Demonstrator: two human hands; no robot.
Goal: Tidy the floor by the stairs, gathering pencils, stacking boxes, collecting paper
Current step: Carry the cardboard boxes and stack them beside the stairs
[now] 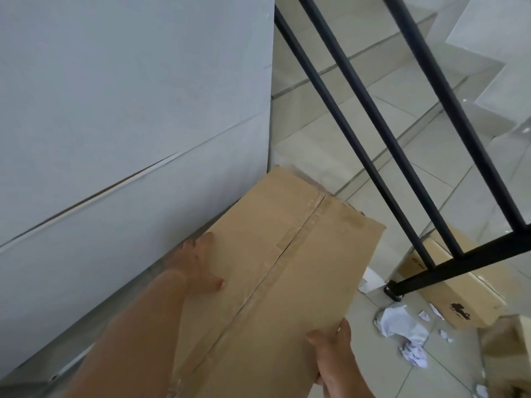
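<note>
A long brown cardboard box with a taped seam down its top fills the middle of the view, held above the floor beside the white wall. My left hand grips its left edge, thumb on top. My right hand grips its near right edge, thumb on top and fingers under. A second cardboard box lies on the tiles behind the railing foot. Crumpled white paper and small scraps lie on the floor at the right. No pencils are in view.
A black metal stair railing runs diagonally on the right, its foot on the tiles. Tiled stairs rise behind it. A white wall panel stands on the left. Another piece of cardboard sits at the right edge.
</note>
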